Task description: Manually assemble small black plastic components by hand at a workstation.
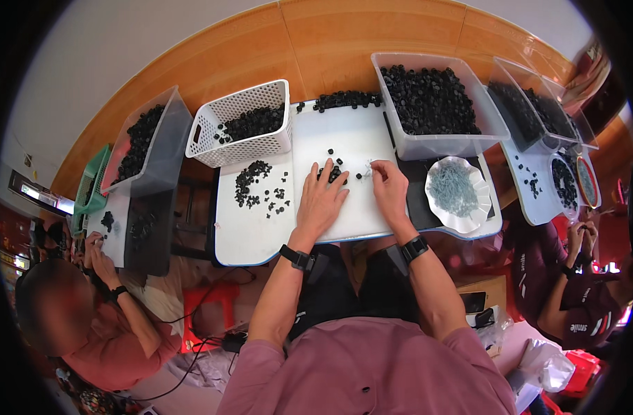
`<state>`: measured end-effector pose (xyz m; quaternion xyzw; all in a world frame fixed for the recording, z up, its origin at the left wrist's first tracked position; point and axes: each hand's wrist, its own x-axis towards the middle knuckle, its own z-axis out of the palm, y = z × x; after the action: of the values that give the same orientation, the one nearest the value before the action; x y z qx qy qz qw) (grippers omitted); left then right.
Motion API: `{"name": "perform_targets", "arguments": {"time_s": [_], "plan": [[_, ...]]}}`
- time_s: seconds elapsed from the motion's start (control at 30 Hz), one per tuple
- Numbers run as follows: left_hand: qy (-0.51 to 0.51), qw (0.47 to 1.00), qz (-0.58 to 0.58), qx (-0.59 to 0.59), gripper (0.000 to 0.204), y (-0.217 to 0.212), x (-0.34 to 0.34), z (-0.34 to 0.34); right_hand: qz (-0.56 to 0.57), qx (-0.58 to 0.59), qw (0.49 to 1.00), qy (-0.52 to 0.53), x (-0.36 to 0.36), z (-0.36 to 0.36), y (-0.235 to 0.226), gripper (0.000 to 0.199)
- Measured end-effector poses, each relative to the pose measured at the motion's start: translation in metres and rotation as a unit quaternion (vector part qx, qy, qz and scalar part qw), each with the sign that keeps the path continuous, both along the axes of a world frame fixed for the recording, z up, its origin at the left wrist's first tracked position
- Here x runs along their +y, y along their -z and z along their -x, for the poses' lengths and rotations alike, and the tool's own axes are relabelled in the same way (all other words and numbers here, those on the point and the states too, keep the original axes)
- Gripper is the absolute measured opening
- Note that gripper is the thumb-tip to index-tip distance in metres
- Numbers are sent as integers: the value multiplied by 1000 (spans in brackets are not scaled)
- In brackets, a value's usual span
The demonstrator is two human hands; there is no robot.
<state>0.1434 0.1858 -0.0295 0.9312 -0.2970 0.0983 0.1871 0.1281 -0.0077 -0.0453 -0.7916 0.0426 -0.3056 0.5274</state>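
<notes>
My left hand (321,198) lies over the white board (358,131) with its fingers spread, the fingertips touching a little cluster of small black round parts (336,170). To its right, my right hand (391,191) has thumb and forefinger pinched together at the board. Thin grey-blue wire-like pieces (367,167) show at those fingertips, too fine to make out exactly. One black part (358,176) sits between the two hands. Right of my right hand, a white fluted bowl (477,216) holds a tangle of similar thin pieces.
Small black parts (250,183) lie scattered at left. Behind stand a white perforated basket (278,142) and a clear plastic bin (441,146), both with black parts. More black parts (347,100) line the back. One co-worker (115,304) works at left, another (572,290) at right.
</notes>
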Motion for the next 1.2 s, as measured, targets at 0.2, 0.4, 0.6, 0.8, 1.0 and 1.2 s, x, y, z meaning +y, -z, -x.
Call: {"name": "perform_targets", "arguments": {"time_s": [0.2,0.4,0.6,0.8,1.0,1.2], "plan": [[-40,996,78,13,49,8,5,-4,66,26,997,-22,2,-1,0,14],[-36,994,99,14,51,3,-1,-2,199,6,980,-28,2,-4,8,17],[-51,986,158,17,50,14,9,-11,272,-33,957,-92,7,1,0,19],[-48,971,235,-5,44,15,9,-11,218,-65,974,0,1,1,3,17],[33,989,132,-56,36,8,11,1,21,48,994,95,-4,0,4,15],[11,991,121,-48,28,9,7,0,125,74,988,49,-4,-2,8,13]]}}
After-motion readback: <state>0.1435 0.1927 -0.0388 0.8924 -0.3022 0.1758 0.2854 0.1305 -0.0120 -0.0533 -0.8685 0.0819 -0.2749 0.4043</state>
